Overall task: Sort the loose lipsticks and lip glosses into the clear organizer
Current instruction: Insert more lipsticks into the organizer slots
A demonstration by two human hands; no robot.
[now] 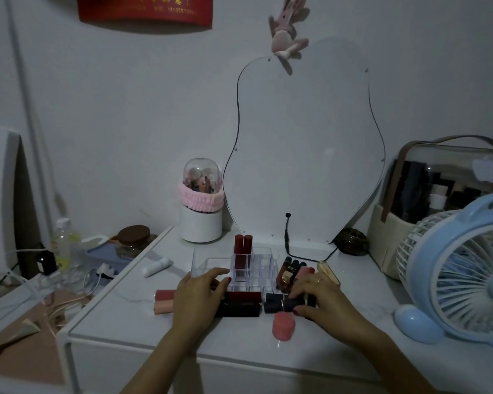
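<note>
Left of the clear organizer (248, 268), two pink tubes (164, 301) lie loose on the counter (131, 317). Left hand (195, 297), grip spread, rests before it; right hand (319, 301) pinches a black lipstick (282, 305). Next: lift, upend, slot in.

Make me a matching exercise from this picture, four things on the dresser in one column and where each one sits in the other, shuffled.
Things:
1. two red lip glosses
2. white tube
3. pink round case
4. blue fan

Places:
A. at the table's right edge
B. lying left of the clear organizer, apart from it
C. standing upright in a back compartment of the organizer
D. nearest the table's front edge, below the right hand

Pairs: 1-C, 2-B, 3-D, 4-A
</note>
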